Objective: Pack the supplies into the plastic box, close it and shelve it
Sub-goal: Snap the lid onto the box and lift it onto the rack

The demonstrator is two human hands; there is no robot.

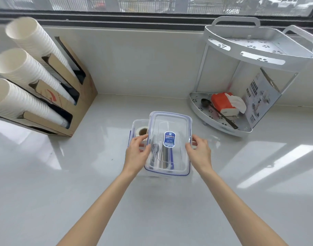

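A clear plastic box [137, 124] stands on the white counter in the middle of the head view. Inside it lie a roll of tape [141, 131] at the far left and some cutlery-like utensils, seen blurred through the plastic. Over the box I hold its clear lid [177, 125], which has blue-edged latches and a blue sticker. The lid sits askew, shifted to the right of the box. My left hand [137, 150] grips the lid's left edge. My right hand [199, 150] grips its right edge.
A cardboard dispenser [81, 89] with three stacks of white paper cups stands at the left. A white two-tier corner shelf [221, 125] stands at the right; its lower tier holds a tissue pack, a dark spoon and a printed box. A window runs along the back.
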